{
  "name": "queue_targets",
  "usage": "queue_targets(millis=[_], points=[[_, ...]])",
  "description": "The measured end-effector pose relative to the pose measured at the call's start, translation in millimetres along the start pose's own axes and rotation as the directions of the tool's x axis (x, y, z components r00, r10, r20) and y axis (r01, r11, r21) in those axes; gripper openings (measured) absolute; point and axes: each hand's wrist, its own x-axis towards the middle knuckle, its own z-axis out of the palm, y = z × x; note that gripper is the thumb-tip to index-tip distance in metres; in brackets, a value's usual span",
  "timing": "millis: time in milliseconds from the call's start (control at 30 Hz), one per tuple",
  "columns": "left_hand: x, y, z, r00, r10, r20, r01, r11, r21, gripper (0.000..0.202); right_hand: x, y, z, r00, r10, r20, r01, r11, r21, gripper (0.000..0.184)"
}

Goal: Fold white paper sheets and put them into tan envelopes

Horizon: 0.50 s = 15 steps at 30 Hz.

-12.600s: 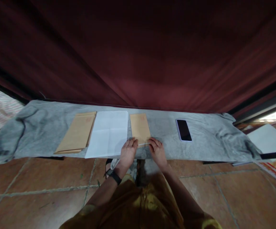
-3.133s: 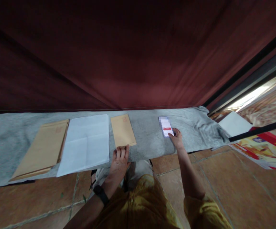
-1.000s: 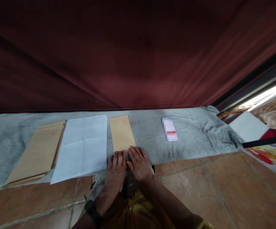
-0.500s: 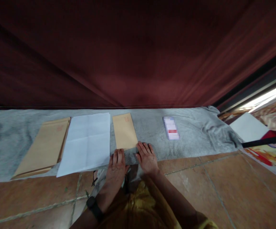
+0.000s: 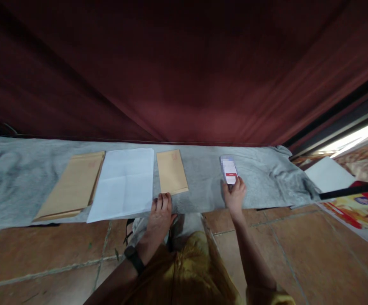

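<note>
My left hand [image 5: 160,216] lies flat on the grey cloth [image 5: 199,182], fingers stretched out, its fingertips by the near edge of a small brown envelope [image 5: 171,171]. At the right, my right hand [image 5: 235,195] grips the lower end of a smartphone [image 5: 230,170] with a lit screen, thumb on one side and fingers on the other. The phone rests on the cloth. Left of the small envelope lies white paper [image 5: 125,182] with fold creases. Larger brown envelopes [image 5: 72,182] are stacked at the far left.
A dark red curtain [image 5: 184,84] hangs behind the cloth-covered strip. Tiled floor [image 5: 298,241] lies below. A dark bar [image 5: 352,190], a white sheet [image 5: 330,173] and a red and yellow printed box [image 5: 365,212] are at the right.
My right hand has moved right, from the small envelope's near corner to the phone, and closed on its lower end. My left hand stays near the envelope. The view has shifted slightly.
</note>
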Motion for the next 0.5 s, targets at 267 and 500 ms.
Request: queue_targets(millis=[267,500], points=[[3.2,1.3,-3.7,1.0,0.016,-0.011,-0.016,1.0,0.021,0.069,52.3,31.3,0.2,0.927,0.307,0.214,-0.252,0.935,-0.25,0.088],[0.8,1.4,2.1,1.0,0.01,-0.029,-0.01,1.0,-0.027,0.069,88.8,7.3,14.0,0.821,0.449,0.353,-0.334,0.879,-0.341,0.088]])
